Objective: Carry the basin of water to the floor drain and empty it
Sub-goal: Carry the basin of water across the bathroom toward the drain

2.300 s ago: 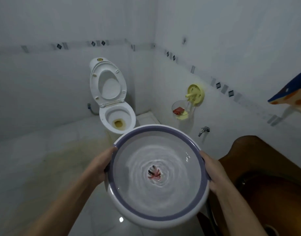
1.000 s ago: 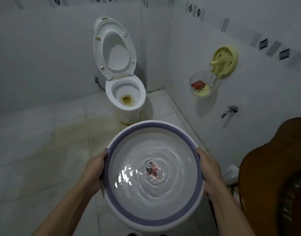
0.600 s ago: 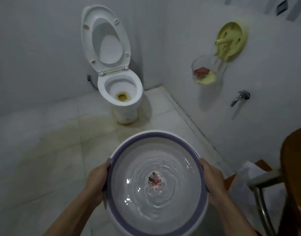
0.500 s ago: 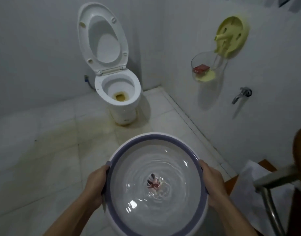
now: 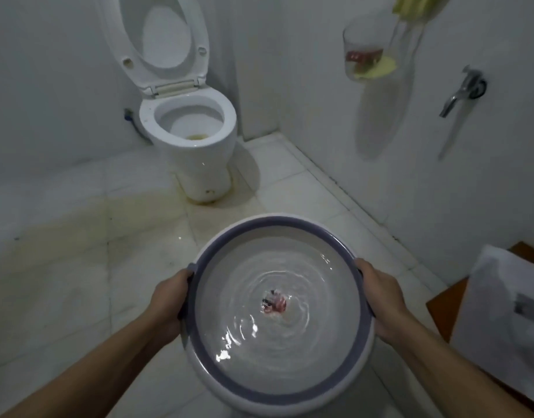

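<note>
A round white basin (image 5: pixel 278 396) with a purple inner band is held level in front of me above the tiled floor. It holds rippling water, and a small red and dark mark (image 5: pixel 274 303) shows at its centre. My left hand (image 5: pixel 169 303) grips the left rim. My right hand (image 5: pixel 382 300) grips the right rim. No floor drain is visible in this view.
A white toilet (image 5: pixel 196 137) with its lid raised stands ahead by the back wall. The floor (image 5: pixel 78 251) has yellowish stains. On the right wall hang a clear holder (image 5: pixel 365 52) and a metal tap (image 5: pixel 462 93). A brown surface with white paper (image 5: pixel 507 321) sits at the right.
The view has tilted down and moved closer to the toilet. The basin stays held in both hands, and the brown door at the right has left the frame.
</note>
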A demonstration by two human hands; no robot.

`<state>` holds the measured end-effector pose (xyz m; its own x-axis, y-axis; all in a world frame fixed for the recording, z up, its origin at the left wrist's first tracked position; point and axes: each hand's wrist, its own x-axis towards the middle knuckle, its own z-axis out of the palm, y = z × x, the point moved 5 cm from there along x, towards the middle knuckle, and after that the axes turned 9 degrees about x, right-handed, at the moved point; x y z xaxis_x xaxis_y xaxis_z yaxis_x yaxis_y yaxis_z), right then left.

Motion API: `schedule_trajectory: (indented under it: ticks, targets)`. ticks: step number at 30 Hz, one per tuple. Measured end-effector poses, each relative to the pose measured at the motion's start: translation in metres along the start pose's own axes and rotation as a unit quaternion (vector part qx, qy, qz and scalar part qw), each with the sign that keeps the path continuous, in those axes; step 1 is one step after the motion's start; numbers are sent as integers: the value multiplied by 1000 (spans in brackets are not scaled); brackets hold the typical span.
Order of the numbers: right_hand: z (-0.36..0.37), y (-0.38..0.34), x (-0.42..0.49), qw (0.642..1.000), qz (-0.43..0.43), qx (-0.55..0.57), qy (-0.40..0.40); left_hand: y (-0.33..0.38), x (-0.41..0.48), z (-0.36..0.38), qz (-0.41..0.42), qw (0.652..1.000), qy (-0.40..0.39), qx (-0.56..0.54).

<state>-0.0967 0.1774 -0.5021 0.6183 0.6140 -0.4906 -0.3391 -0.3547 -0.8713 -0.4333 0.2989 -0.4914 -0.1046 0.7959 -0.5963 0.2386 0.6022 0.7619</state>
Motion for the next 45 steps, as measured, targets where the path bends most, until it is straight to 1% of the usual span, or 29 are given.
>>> schedule_trajectory:
  ticks: [6, 11, 16, 22, 28, 32, 37, 40, 45]
  targets:
    - [-5, 54, 42, 1000, -17, -14, 20, -53, 51, 29, -1, 1000, -19, 13]
    - [-8, 93, 68, 999, -11, -27, 29, -76, 78, 44, -3, 998, -39, 38]
    - [-5, 114, 83, 999, -22, -38, 27, -100, 99, 58, -6, 995, -71, 71]
    - [2, 146, 92, 998, -12, -55, 32, -127, 123, 62, -32, 994, -56, 88]
    - [12, 182, 91, 997, 25, -67, 29, -141, 141, 51, -45, 991, -52, 115]
    - [19, 200, 87, 995, 46, -78, 43, -153, 150, 41, -57, 986, -38, 149]
    - [23, 217, 82, 995, 41, -83, 47, -164, 155, 34, -67, 980, -8, 185]
    - [26, 223, 83, 994, 39, -92, 45, -167, 155, 34, -64, 980, 3, 188]
    - [22, 231, 85, 993, 30, -105, 46, -171, 154, 36, -70, 977, -9, 201]
